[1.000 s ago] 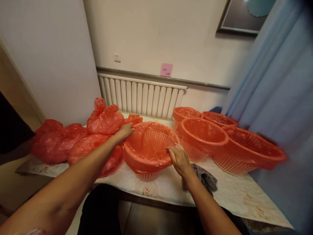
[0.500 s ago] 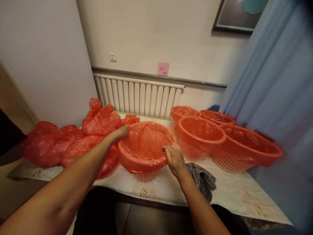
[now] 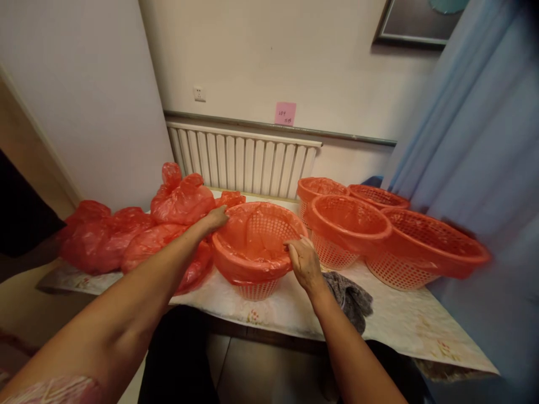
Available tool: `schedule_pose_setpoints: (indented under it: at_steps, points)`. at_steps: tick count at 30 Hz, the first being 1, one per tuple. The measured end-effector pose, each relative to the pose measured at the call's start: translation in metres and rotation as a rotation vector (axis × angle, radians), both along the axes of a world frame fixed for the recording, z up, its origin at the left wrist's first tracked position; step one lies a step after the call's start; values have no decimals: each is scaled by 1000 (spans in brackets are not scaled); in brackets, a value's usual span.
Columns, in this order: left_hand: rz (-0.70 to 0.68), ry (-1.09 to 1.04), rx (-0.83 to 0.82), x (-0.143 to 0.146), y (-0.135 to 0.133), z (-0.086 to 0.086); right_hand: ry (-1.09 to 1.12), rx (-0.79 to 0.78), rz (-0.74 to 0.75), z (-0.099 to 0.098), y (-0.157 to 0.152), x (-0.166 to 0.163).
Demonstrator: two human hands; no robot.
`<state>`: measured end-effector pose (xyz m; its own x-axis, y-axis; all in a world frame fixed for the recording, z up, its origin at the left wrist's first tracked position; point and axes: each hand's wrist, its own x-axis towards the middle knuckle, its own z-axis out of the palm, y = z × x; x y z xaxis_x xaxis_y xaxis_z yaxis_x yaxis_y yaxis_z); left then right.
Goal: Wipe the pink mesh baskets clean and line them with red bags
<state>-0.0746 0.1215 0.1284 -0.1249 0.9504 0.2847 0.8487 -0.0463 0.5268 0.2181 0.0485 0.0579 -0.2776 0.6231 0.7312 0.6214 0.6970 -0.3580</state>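
In front of me a plastic basket (image 3: 256, 290) with lattice sides stands upright on the covered table. A thin red plastic bag (image 3: 242, 271) lines it and is folded down over its rim. At the far left of the rim is my left hand (image 3: 217, 217), closed on the bag's edge, its fingertips partly hidden. My right hand (image 3: 305, 262) grips the bag at the right side of the rim, thumb inward and fingers curled. Inside, the liner hangs loosely and the lattice shows through it. Filled red bags (image 3: 183, 201) lie just left of the basket.
Several more baskets (image 3: 349, 219) with red liners stand at the right by a blue curtain (image 3: 471, 140). A grey cloth (image 3: 350, 300) lies near the table's front edge. Behind is a white radiator (image 3: 248, 163). Another person's dark sleeve (image 3: 25, 213) shows at the left edge.
The whole view has shifted slightly, so everything sits a little to the right and higher. Both hands keep their places on the rim; the basket appears not to have moved.
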Motion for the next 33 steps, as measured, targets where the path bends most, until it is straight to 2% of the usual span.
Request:
schedule_pose_setpoints:
  at_steps: [3, 5, 6, 7, 9, 10, 12, 14, 17, 19, 22, 25, 28, 31, 33]
  points:
    - [40, 79, 68, 14, -21, 10, -22, -11, -11, 1, -1, 0]
    - [-34, 123, 128, 32, -47, 13, -37, -11, -17, 2, -1, -1]
    - [-121, 145, 157, 44, -64, 12, -43, -10, -23, 3, -2, -1]
    - [-274, 184, 208, 56, -81, 9, -50, -9, -29, 3, -2, -2]
    - [-503, 270, 206, 79, -115, 1, -68, -16, -36, 3, -2, -3]
    - [-562, 341, 160, 89, -129, -5, -80, -24, -36, 4, -3, -3]
    - [-564, 501, 105, 104, -146, -16, -105, -44, -17, 6, -5, -2]
    - [-501, 607, 98, 111, -150, -24, -116, -70, 24, 10, -9, 0]
    - [-454, 664, 129, 110, -142, -33, -127, -98, 98, 19, -20, 2]
    - [-476, 680, 155, 103, -135, -36, -196, -85, 155, 24, -28, 3]
    - [-566, 697, 184, 79, -127, -38, -417, -15, 211, 26, -33, 7]
    - [-690, 710, 197, 45, -121, -32, -574, 59, 146, 25, -23, 19]
    - [-724, 670, 218, 21, -118, -21, -609, 80, 50, 24, -14, 25]
    - [-730, 579, 301, 27, -126, -18, -623, 91, -14, 24, -20, 8]
    - [-747, 550, 313, 44, -134, -24, -632, 95, -27, 23, -30, -12]
